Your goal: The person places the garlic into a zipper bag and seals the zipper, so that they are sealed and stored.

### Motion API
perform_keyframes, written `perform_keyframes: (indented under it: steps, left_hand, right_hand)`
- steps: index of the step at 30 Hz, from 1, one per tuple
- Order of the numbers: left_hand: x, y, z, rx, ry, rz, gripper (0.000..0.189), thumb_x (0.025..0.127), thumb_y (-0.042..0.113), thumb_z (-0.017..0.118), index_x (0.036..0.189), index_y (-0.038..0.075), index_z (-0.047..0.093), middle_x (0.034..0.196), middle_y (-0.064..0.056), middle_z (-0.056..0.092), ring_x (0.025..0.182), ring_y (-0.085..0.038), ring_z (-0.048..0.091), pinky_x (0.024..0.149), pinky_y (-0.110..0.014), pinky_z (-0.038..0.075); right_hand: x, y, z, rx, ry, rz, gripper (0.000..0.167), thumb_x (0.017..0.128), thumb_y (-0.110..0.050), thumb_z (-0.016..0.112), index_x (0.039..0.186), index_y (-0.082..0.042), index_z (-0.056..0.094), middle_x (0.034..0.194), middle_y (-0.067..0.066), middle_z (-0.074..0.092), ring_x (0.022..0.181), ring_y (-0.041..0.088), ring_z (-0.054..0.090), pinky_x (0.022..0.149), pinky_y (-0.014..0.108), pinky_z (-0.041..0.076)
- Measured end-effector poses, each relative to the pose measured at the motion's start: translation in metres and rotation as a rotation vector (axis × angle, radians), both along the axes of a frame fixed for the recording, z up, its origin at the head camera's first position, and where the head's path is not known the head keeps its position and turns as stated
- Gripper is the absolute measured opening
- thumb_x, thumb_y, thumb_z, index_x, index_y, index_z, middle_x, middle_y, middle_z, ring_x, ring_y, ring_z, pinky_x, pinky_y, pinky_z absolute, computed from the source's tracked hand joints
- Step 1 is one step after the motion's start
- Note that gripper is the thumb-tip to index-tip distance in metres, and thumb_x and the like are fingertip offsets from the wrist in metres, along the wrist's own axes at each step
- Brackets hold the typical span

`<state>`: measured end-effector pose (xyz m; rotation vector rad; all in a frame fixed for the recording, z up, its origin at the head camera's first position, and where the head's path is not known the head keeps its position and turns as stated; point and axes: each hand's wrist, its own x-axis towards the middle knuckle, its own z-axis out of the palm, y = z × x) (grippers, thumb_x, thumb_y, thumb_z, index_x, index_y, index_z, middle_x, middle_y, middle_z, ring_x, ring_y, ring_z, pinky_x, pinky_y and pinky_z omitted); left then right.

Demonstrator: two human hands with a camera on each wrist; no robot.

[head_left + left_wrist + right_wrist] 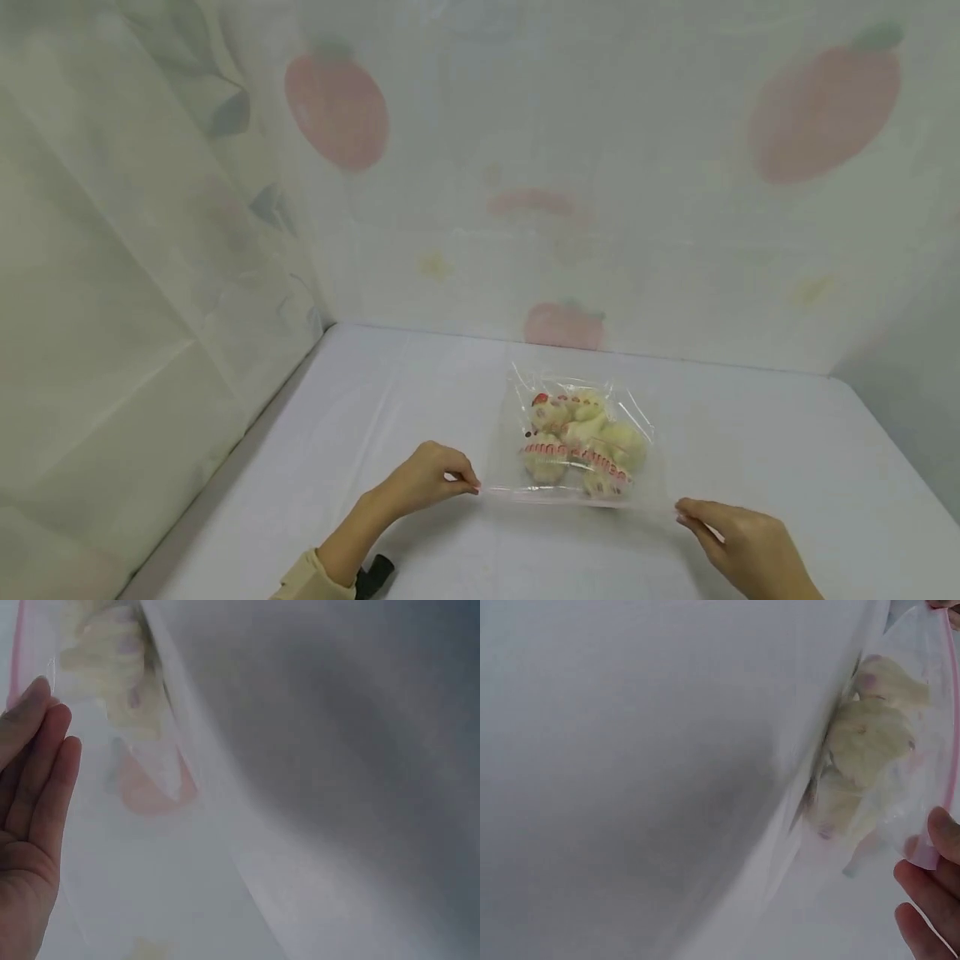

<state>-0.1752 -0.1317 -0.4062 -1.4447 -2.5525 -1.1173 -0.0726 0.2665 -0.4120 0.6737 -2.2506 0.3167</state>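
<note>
A clear zip bag [645, 492] with red printing and a pink zip strip holds several pale yellow-white lumpy pieces [577, 437], which look soft. My left hand [431, 479] pinches the bag's near left corner between thumb and fingertips. At the near right corner, my right hand [742, 537] pinches the strip's other end. The strip runs straight between the two hands, lifted toward me, while the filled part lies farther off. In the right wrist view the pink strip [954, 727] ends right at the thumb and index finger of my right hand [934, 885].
A white cloth covers the table [420, 375]. Behind it hangs a pale curtain [637, 275] with strawberry prints, and another sheet [150, 333] closes the left side. A small black object [375, 575] shows beside my left wrist.
</note>
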Motion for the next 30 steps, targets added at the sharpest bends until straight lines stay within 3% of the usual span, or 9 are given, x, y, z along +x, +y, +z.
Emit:
perform_keyframes:
  steps: [8,12,15,18,24,30]
  left_hand:
    - [0.003,0.002,0.001,-0.131,-0.103,-0.001,0.005,0.081,0.008,0.077,0.077,0.007,0.074,0.077,0.004,0.072,0.071,0.006,0.061,0.064,-0.010,0.050]
    - [0.004,0.003,0.001,-0.180,-0.175,0.016,0.008,0.079,0.006,0.078,0.074,0.009,0.073,0.075,0.005,0.071,0.068,0.006,0.059,0.063,-0.012,0.050]
    - [0.005,0.005,-0.001,-0.221,-0.204,0.024,0.011,0.077,0.004,0.080,0.072,0.010,0.073,0.072,0.008,0.069,0.064,0.008,0.055,0.061,-0.012,0.049]
    - [0.006,0.006,-0.002,-0.252,-0.181,0.017,0.012,0.076,0.004,0.081,0.070,0.011,0.073,0.069,0.011,0.068,0.061,0.009,0.051,0.060,-0.012,0.047]
    - [0.005,0.005,-0.002,-0.305,-0.111,0.013,0.012,0.073,0.008,0.083,0.068,0.014,0.073,0.065,0.014,0.065,0.058,0.009,0.045,0.063,-0.012,0.042]
    - [0.006,0.004,-0.002,-0.343,-0.092,0.025,0.012,0.072,0.010,0.083,0.068,0.016,0.073,0.062,0.016,0.063,0.057,0.007,0.042,0.069,-0.018,0.041]
  right_hand:
    - [0.003,0.004,-0.009,0.033,-0.129,0.023,0.060,0.095,-0.054,0.038,0.074,-0.013,0.076,0.069,-0.006,0.071,0.060,0.003,0.066,0.050,0.013,0.048]
    - [0.005,0.005,-0.008,0.055,-0.185,0.051,0.040,0.089,-0.048,0.060,0.075,-0.013,0.075,0.069,-0.007,0.071,0.060,0.002,0.066,0.051,0.013,0.048]
    - [0.008,0.004,-0.005,0.079,-0.321,0.064,0.020,0.076,-0.032,0.080,0.078,-0.012,0.076,0.072,-0.006,0.072,0.062,0.003,0.066,0.052,0.016,0.050]
    - [0.011,0.002,-0.002,0.120,-0.477,0.045,0.016,0.068,-0.018,0.085,0.081,-0.012,0.077,0.074,-0.006,0.073,0.064,0.004,0.067,0.053,0.021,0.053]
    - [0.011,0.002,0.003,0.175,-0.719,0.073,0.012,0.077,-0.022,0.080,0.086,-0.013,0.078,0.080,-0.007,0.074,0.071,0.005,0.068,0.058,0.028,0.055]
    - [0.007,0.003,-0.002,0.187,-0.795,0.250,0.008,0.079,-0.020,0.079,0.084,-0.014,0.078,0.081,-0.014,0.071,0.073,0.000,0.064,0.059,0.027,0.052]
